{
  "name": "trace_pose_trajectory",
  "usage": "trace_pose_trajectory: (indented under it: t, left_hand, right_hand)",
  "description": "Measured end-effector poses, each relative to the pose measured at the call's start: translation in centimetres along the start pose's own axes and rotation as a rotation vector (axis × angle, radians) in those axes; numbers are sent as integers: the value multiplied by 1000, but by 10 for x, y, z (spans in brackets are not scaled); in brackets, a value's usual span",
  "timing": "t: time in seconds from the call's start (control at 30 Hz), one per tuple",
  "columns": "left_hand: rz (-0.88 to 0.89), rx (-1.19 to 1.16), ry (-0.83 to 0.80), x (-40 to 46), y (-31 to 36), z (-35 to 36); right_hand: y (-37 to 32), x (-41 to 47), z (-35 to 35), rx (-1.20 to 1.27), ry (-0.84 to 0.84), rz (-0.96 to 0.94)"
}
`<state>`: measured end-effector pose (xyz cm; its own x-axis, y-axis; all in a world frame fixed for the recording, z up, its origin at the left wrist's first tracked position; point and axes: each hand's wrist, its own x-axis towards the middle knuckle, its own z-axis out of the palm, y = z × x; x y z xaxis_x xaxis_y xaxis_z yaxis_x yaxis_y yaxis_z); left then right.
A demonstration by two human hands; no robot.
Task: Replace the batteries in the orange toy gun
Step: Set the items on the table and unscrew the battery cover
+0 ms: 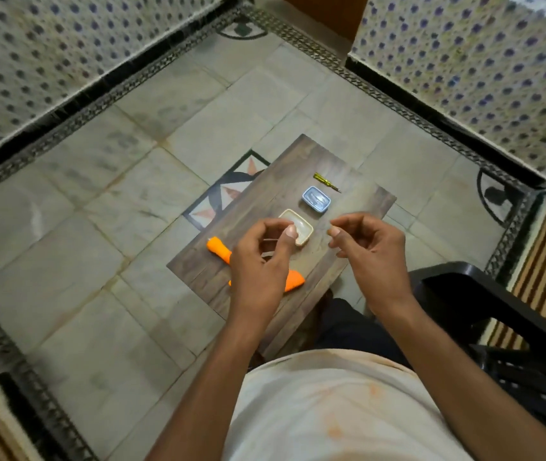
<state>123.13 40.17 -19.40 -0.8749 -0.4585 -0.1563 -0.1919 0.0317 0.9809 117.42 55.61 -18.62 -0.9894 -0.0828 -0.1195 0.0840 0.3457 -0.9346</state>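
Note:
The orange toy gun (220,250) lies on a small dark wooden table (358,201), near its left front edge. My left hand (261,257) hovers above the gun and hides its middle; the fingers are curled but apart and hold nothing I can see. My right hand (368,242) hangs over the table's right side, fingers loosely curled, with nothing visible in it. A cream dish (301,227) sits just beyond my left thumb. Behind it stands a blue dish (316,199) with pale items inside. A yellow screwdriver (326,182) lies at the far end.
The table stands on a pale tiled floor (132,181) with a star inlay (231,191). Patterned tiled walls rise at left and right. A black plastic chair (497,314) is at my right, and striped mats lie at the right and lower left edges.

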Motion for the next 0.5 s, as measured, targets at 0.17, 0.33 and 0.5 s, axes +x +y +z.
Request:
trace_pose_trajectory:
  t: [0.17, 0.33, 0.5]
  left_hand:
    - [-60, -39, 190, 36, 1, 21]
    - [-197, -56, 433, 81, -9, 74]
    - [-278, -94, 624, 123, -33, 118]
  right_hand:
    - [1, 74, 4, -9, -188, -31]
    - [18, 174, 0, -5, -413, -24]
    - [59, 249, 5, 25, -574, 128]
